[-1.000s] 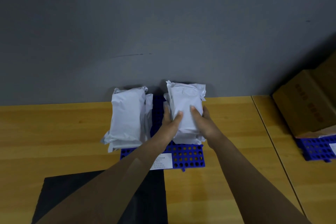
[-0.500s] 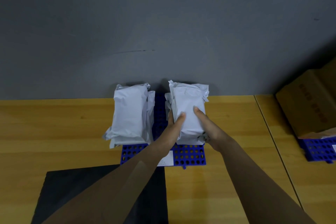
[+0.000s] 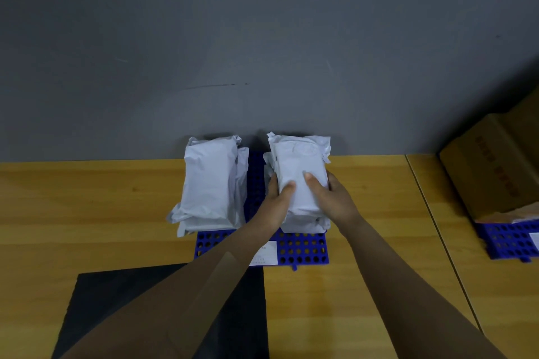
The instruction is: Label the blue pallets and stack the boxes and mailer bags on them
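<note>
On the right half of the blue pallet, the top mailer bag lies with its long axis running from the pallet's near edge toward its far edge, gripped at its near end by the left hand and right hand, both equally close.

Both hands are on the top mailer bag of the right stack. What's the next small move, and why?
Probably let go and draw both hands back. The left hand and right hand grip the top mailer bag, which seems to rest squarely on the bags beneath, on the blue pallet.
</note>
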